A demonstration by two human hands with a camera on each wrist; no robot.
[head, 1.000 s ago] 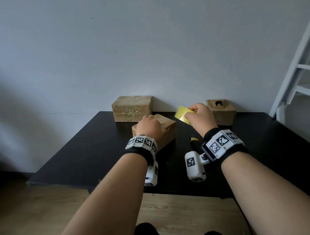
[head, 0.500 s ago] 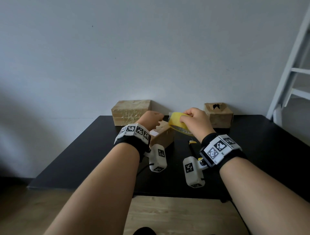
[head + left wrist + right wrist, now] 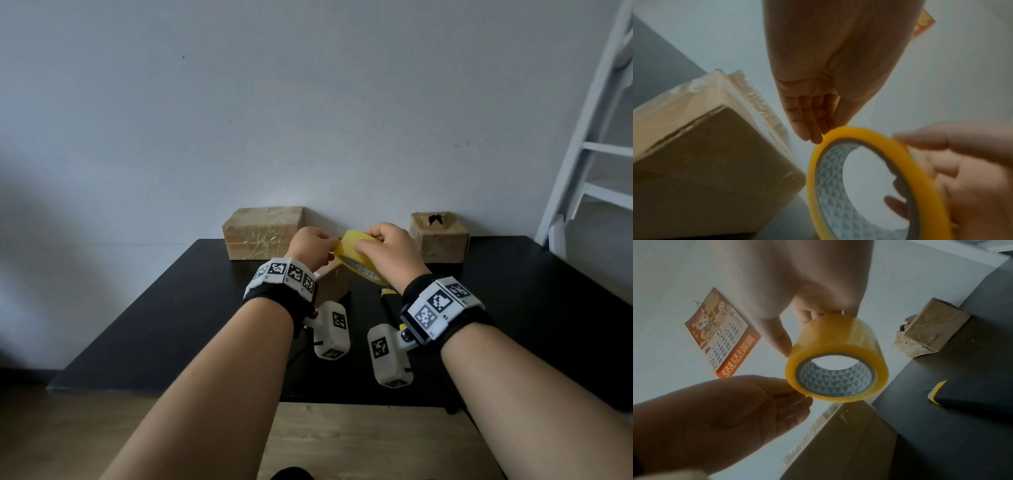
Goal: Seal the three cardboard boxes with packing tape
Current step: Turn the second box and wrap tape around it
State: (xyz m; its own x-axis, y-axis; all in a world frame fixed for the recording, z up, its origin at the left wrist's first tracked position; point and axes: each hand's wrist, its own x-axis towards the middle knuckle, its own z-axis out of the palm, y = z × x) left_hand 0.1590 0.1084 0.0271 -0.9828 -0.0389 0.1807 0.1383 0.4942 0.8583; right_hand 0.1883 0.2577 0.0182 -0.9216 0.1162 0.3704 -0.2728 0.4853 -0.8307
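The right hand grips the tape roll, fingers curled round its rim, in the air just above the near box. The left hand has its fingertips pressed together against the roll's outer face, probably feeling for the loose end. To do this well, I judge the roll should be held steady while a nail catches the edge, then tape peeled straight toward the near box's seam. The left box looks taped already; the right box shows a torn hole on top. A second ago the left hand rested on the near box and the roll was farther right; both have since come together.
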